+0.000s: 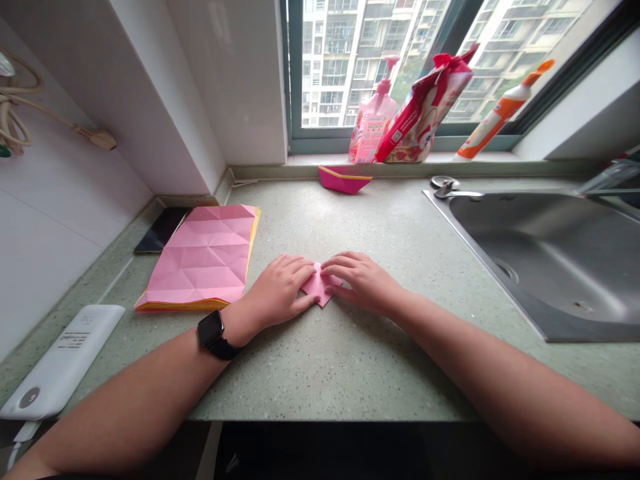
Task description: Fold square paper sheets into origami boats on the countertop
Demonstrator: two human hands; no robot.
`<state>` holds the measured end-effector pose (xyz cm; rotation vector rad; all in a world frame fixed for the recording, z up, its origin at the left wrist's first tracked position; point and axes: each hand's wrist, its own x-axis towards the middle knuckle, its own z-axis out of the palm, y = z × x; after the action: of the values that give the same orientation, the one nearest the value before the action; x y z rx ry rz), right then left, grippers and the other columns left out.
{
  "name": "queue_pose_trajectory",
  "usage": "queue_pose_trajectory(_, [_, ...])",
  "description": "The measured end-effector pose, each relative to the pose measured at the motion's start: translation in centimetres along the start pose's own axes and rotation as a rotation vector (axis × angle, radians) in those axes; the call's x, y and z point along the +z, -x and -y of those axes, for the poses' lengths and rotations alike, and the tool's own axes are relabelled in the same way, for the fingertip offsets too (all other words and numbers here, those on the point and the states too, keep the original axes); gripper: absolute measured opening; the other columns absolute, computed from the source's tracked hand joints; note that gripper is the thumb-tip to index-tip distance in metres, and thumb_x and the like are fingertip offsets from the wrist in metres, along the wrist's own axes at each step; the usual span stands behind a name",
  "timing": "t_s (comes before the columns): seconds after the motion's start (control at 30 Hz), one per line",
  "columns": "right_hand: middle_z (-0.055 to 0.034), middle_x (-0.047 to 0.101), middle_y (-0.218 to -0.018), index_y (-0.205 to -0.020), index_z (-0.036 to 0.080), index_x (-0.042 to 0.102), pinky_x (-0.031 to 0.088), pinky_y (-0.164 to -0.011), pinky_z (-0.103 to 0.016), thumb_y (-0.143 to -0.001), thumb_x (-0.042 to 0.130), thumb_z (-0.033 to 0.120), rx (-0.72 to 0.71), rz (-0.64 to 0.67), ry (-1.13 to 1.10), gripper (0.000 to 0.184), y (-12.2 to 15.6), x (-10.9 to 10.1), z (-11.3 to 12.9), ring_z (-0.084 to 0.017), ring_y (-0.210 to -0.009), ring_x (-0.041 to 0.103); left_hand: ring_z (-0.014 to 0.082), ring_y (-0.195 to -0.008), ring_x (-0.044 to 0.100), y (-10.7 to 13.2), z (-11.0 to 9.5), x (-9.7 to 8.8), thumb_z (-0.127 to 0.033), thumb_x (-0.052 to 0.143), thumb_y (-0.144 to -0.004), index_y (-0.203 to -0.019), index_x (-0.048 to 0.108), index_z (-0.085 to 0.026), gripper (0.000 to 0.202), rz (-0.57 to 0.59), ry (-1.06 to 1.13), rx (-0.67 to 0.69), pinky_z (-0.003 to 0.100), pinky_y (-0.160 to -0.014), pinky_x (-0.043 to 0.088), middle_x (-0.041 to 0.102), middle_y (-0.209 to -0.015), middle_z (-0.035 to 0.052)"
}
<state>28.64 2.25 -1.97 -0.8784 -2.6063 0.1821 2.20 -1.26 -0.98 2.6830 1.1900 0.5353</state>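
The bare left forearm (pixel 135 400) and right forearm (pixel 500 373) reach across a speckled green stone countertop (pixel 350 373), the open left hand (pixel 277 290) and right hand (pixel 363 283) pressing from either side on a small folded pink paper piece (pixel 320 285), apparently pinning it steady without gripping it.

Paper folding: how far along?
Done: a magenta paper boat shape looks finished. In hand: the left hand and right hand press a small folded pink paper piece. Left: a large creased pink sheet with yellow edges lies open, apparently unfolded.
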Motion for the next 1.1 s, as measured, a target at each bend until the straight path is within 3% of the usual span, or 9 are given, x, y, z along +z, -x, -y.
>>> queue_pose_trajectory(0.13, [-0.0027,0.084,-0.131,-0.122,0.028,0.079,0.055,-0.106,-0.046,-0.106,0.078,0.033,-0.012,0.017,0.051,0.017,0.1,-0.1,0.0,-0.028,-0.124,0.072,0.0381,-0.149,0.062,0.0,-0.1,0.0,-0.041,0.076,-0.107,-0.145,0.07,-0.017,0.045,0.052,-0.029,-0.008,0.063,-0.131,0.043,0.074,-0.152,0.0141])
queue_pose_trajectory(0.33, [-0.0021,0.083,-0.136,-0.125,0.028,0.08,0.052,-0.111,-0.046,-0.102,0.082,0.032,-0.012,0.033,0.085,0.024,0.2,-0.2,0.0,-0.029,-0.129,0.071,0.0383,-0.146,0.064,-0.1,0.0,0.2,-0.041,0.078,-0.105,-0.146,0.07,-0.018,0.048,0.026,-0.036,0.016,0.063,-0.13,0.045,0.075,-0.15,0.0139])
queue_pose_trajectory(0.5, [-0.0015,0.083,-0.135,-0.125,0.029,0.08,0.052,-0.11,-0.046,-0.104,0.081,0.034,0.001,0.036,0.071,0.021,0.1,-0.3,0.1,-0.028,-0.128,0.072,0.0351,-0.139,0.067,-0.2,0.4,0.3,-0.039,0.08,-0.105,-0.143,0.07,-0.017,0.045,-0.075,0.015,0.101,0.057,-0.124,0.052,0.075,-0.146,0.0148])
queue_pose_trajectory(0.6, [-0.0009,0.084,-0.134,-0.121,0.031,0.081,0.051,-0.109,-0.046,-0.104,0.081,0.035,0.008,0.025,0.062,0.018,0.2,-0.2,0.1,-0.028,-0.127,0.072,0.0306,-0.131,0.07,-0.2,0.5,0.3,-0.037,0.073,-0.11,-0.133,0.075,-0.022,0.028,-0.116,0.053,0.182,0.052,-0.115,0.058,0.076,-0.141,0.0118])
queue_pose_trajectory(0.67, [-0.0008,0.083,-0.134,-0.118,0.031,0.081,0.051,-0.107,-0.046,-0.104,0.08,0.036,0.012,0.017,0.055,0.015,0.2,-0.2,0.1,-0.028,-0.127,0.072,0.0269,-0.123,0.072,-0.1,0.6,0.3,-0.034,0.067,-0.114,-0.128,0.078,-0.026,0.02,-0.122,0.073,0.245,0.049,-0.11,0.059,0.078,-0.138,0.0091])
queue_pose_trajectory(0.83, [-0.0015,0.083,-0.135,-0.119,0.032,0.081,0.05,-0.108,-0.047,-0.105,0.079,0.038,0.006,0.012,0.029,0.016,0.4,-0.1,-0.1,-0.029,-0.128,0.071,0.0219,-0.11,0.073,0.0,0.7,0.2,-0.029,0.06,-0.118,-0.124,0.083,-0.026,0.023,-0.054,0.11,0.299,0.04,-0.102,0.06,0.082,-0.128,0.006])
queue_pose_trajectory(1.1, [-0.0034,0.082,-0.138,-0.126,0.032,0.081,0.051,-0.11,-0.051,-0.102,0.081,0.04,0.011,0.001,0.019,0.026,0.5,-0.2,-0.1,-0.031,-0.131,0.07,0.0317,-0.136,0.069,0.5,0.6,-0.8,-0.031,0.064,-0.114,-0.134,0.082,-0.027,0.027,0.033,0.03,0.29,0.053,-0.12,0.055,0.071,-0.152,0.0144])
